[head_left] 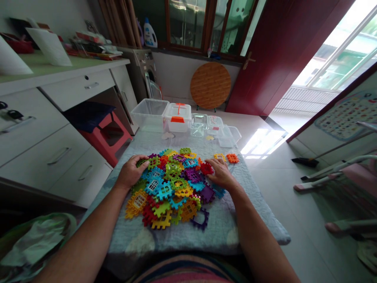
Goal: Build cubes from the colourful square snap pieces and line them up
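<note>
A large heap of interlocking plastic window-shaped tiles (167, 188) in many colours lies on a pale blue quilted cloth (188, 236). My left hand (131, 171) rests at the heap's left edge, its fingertips closed on a dark green tile (141, 162). At the right side of the heap, my right hand (219, 175) has its fingers on a red tile (206, 168). Just beyond that hand, a yellow tile (219, 157) and an orange tile (232, 158) lie apart from the heap.
Beyond the cloth stand several clear plastic boxes, one with orange latches (176, 117). White drawers (59, 155) and a red stool (103, 133) are to the left. A washing machine (144, 70) stands at the back, and a round wooden board (210, 85) leans against the wall.
</note>
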A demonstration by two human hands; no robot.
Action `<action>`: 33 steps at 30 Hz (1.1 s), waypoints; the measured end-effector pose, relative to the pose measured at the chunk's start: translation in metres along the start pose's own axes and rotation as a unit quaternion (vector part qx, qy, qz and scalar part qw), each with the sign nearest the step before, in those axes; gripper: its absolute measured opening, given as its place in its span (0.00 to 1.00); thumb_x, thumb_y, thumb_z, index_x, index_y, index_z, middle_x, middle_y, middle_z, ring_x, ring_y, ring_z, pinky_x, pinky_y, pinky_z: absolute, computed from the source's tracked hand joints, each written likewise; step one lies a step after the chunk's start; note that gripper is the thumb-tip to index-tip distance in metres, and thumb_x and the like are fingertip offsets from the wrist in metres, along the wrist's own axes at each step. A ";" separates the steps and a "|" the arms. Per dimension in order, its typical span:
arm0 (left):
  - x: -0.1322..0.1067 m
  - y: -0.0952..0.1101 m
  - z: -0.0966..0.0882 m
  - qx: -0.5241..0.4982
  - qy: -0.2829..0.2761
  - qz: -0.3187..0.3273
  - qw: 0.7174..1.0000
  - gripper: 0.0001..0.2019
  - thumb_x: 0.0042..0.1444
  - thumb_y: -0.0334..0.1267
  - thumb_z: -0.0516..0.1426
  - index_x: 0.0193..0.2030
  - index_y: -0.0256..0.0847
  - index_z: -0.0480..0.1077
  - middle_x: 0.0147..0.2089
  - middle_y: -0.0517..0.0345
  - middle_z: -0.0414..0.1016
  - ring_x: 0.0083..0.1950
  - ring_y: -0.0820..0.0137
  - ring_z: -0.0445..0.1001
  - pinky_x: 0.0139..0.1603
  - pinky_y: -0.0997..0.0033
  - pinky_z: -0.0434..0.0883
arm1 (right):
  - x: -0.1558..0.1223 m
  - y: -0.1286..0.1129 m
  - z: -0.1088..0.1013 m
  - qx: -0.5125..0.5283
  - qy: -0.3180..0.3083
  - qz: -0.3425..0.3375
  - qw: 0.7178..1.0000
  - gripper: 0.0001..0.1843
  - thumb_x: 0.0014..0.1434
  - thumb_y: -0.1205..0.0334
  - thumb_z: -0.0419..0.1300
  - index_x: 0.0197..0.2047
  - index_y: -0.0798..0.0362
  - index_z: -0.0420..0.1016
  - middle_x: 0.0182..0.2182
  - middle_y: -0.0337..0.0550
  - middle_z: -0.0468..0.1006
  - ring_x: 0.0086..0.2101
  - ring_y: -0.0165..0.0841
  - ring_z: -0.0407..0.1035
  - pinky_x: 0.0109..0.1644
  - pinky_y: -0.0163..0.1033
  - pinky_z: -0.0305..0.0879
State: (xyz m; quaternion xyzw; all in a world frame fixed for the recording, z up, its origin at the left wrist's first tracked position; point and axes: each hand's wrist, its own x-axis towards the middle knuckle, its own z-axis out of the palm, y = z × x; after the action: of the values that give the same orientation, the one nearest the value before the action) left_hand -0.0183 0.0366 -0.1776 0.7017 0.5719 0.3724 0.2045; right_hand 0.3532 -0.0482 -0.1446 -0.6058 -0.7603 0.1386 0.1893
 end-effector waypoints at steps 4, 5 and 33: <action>0.000 0.000 0.000 0.000 0.001 0.005 1.000 0.19 0.53 0.52 0.55 0.42 0.39 0.74 0.46 0.50 0.77 0.50 0.59 0.74 0.58 0.62 0.68 | 0.003 0.003 0.001 -0.004 0.003 0.000 1.000 0.31 0.53 0.61 0.62 0.61 0.53 0.67 0.54 0.50 0.73 0.54 0.46 0.61 0.60 0.51 0.54; 0.000 0.000 0.000 0.001 0.000 0.006 1.000 0.19 0.53 0.52 0.55 0.42 0.39 0.74 0.46 0.51 0.77 0.50 0.59 0.74 0.58 0.62 0.68 | 0.004 0.004 0.002 -0.005 0.001 0.002 1.000 0.31 0.53 0.62 0.62 0.61 0.53 0.67 0.54 0.50 0.73 0.54 0.46 0.61 0.60 0.51 0.54; 0.001 -0.006 0.001 -0.008 0.001 0.017 1.000 0.18 0.54 0.52 0.55 0.42 0.41 0.74 0.46 0.51 0.77 0.50 0.59 0.74 0.58 0.60 0.68 | 0.075 0.026 -0.010 -0.105 -0.094 0.026 0.990 0.38 0.48 0.66 0.63 0.64 0.52 0.62 0.56 0.53 0.73 0.55 0.50 0.61 0.56 0.52 0.56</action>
State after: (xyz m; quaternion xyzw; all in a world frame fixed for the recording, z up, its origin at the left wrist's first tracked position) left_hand -0.0214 0.0387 -0.1818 0.7090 0.5573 0.3811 0.2035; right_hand 0.3657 0.0310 -0.1377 -0.6262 -0.7689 0.1194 0.0490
